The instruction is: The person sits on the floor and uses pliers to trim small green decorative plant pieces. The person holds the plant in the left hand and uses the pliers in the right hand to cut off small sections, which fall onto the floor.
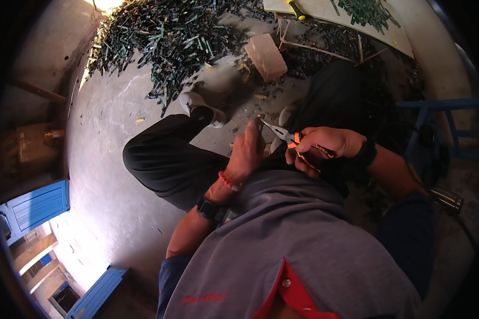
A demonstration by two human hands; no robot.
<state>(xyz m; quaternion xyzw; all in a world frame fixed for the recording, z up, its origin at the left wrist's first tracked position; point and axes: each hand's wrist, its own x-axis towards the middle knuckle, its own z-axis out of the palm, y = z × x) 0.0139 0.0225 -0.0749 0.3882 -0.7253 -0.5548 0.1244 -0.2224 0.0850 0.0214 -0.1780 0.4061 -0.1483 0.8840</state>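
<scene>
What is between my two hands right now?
In the head view, orange-handled pliers, gripped in your right hand, span the gap, their metal nose pointing toward your left hand.

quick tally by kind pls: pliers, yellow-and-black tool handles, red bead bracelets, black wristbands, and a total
Pliers: 1
Yellow-and-black tool handle: 1
Red bead bracelet: 1
Black wristbands: 2
Total: 5

Bare metal, matt cloth and rough surfaces around you
Your pliers [285, 136] have smooth, shiny metal jaws and plastic-looking handles [295, 142]; your shirt [282, 223] is matt cloth, your trousers [170, 157] dull fabric, the block [266, 57] rough and matt, the heaped strips [183, 50] partly glossy, the floor [106, 143] smooth like concrete.
</scene>
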